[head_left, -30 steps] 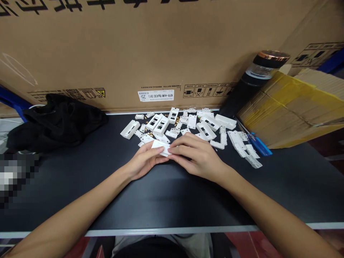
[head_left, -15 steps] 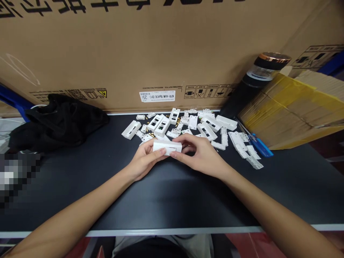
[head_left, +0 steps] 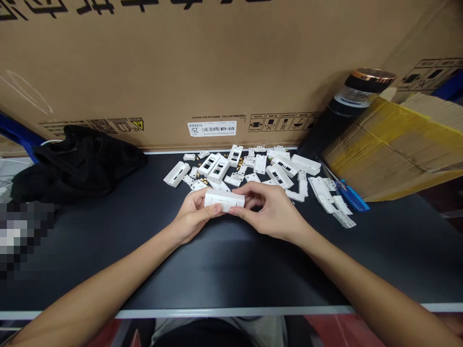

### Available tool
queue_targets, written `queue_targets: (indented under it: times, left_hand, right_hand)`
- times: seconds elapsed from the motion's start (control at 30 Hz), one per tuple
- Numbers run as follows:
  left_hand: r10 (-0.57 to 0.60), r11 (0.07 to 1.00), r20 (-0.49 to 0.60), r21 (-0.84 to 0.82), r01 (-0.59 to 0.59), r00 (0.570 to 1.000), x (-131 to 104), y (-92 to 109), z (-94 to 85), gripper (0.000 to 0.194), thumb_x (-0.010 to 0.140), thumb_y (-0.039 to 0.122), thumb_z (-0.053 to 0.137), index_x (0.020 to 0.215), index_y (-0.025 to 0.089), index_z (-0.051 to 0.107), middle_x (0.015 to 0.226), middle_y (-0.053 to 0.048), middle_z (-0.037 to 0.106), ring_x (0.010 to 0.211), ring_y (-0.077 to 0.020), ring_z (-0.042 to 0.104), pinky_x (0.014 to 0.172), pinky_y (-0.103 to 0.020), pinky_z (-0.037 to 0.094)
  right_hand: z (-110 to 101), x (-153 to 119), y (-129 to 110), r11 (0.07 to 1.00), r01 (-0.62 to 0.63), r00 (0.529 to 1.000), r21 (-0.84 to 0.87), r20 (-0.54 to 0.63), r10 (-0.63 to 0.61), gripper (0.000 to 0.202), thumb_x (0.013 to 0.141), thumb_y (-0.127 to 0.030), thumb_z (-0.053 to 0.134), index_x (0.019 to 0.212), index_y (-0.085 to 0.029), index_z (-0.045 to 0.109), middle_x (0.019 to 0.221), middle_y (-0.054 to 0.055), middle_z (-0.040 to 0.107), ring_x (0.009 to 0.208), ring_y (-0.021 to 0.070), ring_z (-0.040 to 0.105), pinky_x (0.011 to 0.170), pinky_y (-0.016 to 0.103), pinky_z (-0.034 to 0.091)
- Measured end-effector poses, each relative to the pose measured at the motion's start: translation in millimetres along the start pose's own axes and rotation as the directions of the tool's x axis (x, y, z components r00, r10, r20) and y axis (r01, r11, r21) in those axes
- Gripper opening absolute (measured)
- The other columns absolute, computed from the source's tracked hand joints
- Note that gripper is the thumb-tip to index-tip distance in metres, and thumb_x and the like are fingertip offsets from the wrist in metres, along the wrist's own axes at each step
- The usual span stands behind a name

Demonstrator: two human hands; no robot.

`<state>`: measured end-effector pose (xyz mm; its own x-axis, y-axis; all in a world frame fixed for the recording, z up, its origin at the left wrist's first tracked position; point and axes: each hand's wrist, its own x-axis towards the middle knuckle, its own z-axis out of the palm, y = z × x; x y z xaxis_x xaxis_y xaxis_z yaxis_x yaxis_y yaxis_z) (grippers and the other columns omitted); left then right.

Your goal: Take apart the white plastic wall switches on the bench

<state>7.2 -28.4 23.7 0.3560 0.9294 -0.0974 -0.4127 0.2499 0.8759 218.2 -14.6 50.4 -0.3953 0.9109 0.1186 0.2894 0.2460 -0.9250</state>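
Note:
Between both hands is a small white plastic housing (head_left: 224, 196), held level above the dark table with a slotted long side facing me. My left hand (head_left: 195, 214) grips its left end, thumb on the near face and fingers behind. At the other end, my right hand (head_left: 269, 208) pinches it between thumb and index finger. Just beyond lie several similar white housings (head_left: 218, 166) with dark openings, some flat white plastic plates (head_left: 259, 164), and tiny brass-coloured pieces (head_left: 204, 181). The underside of the held housing is hidden.
A large cardboard box (head_left: 162, 72) stands along the back edge. Black cloth (head_left: 83, 164) lies at the left. On the right are a black bottle (head_left: 340, 111), a yellow-taped carton (head_left: 401, 149) and a blue-handled screwdriver (head_left: 352, 195). The table's pale front edge (head_left: 231, 312) runs before me.
The housing has turned slightly in my fingers, and the left thumb now lies a little further left on its near face. Both hands keep their hold.

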Motion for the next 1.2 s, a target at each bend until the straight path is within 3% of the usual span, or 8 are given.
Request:
queue_targets:
  times: [0.23,0.5,0.67,0.93,1.2]
  left_hand:
    - [0.016,1.0,-0.047,0.021,-0.015,0.999,0.6,-0.9,0.5,0.032,0.075,0.028,0.086,0.098,0.012,0.072,0.096,-0.01,0.077,0.089,-0.0209,0.074,0.083,-0.03,0.062]
    - [0.08,0.996,-0.068,0.039,-0.077,0.995,1.2,0.9,3.2,0.027,0.073,0.024,0.088,0.091,0.012,0.072,0.085,-0.006,0.076,0.081,-0.0155,0.072,0.077,-0.022,0.059]
    - [0.042,0.998,-0.076,0.048,-0.038,0.996,0.8,2.3,4.7,0.03,0.072,0.025,0.088,0.094,0.012,0.072,0.09,-0.007,0.077,0.084,-0.0177,0.072,0.081,-0.027,0.059]
    - [0.088,0.992,-0.077,0.096,-0.081,0.993,-0.1,-3.3,1.7,0.033,0.076,0.028,0.086,0.101,0.013,0.072,0.094,-0.006,0.076,0.087,-0.0167,0.072,0.082,-0.025,0.061]
    - [0.072,0.997,-0.05,0.044,-0.07,0.996,-0.5,-5.0,-0.6,0.03,0.078,0.027,0.084,0.102,0.013,0.072,0.098,-0.008,0.078,0.091,-0.02,0.074,0.086,-0.031,0.063]
  right_hand:
    - [-3.7,1.9,-1.3,1.0,0.01,0.999,0.008,0.03,-0.01,0.036,0.079,-0.04,0.08,0.104,-0.017,0.07,0.086,0.005,0.074,0.065,0.0146,0.068,0.06,0.026,0.059]
    - [-3.0,1.2,-2.4,0.998,0.051,0.998,0.023,0.04,-0.052,0.035,0.083,-0.038,0.077,0.111,-0.019,0.067,0.101,0.006,0.074,0.077,0.0158,0.071,0.074,0.03,0.062]
    - [-1.2,1.6,-0.2,0.997,0.04,0.998,0.061,0.055,-0.043,0.033,0.084,-0.036,0.076,0.11,-0.019,0.065,0.103,0.006,0.073,0.079,0.0165,0.071,0.079,0.034,0.063]
    - [0.6,0.9,-2.3,0.993,0.099,0.995,-0.065,-0.01,-0.099,0.028,0.082,-0.036,0.075,0.102,-0.017,0.068,0.091,0.006,0.073,0.067,0.0145,0.065,0.065,0.03,0.059]
    - [2.9,-0.4,-6.4,0.997,0.045,0.999,-0.059,-0.008,-0.046,0.03,0.081,-0.038,0.075,0.101,-0.016,0.069,0.079,0.004,0.069,0.062,0.0141,0.059,0.058,0.029,0.054]
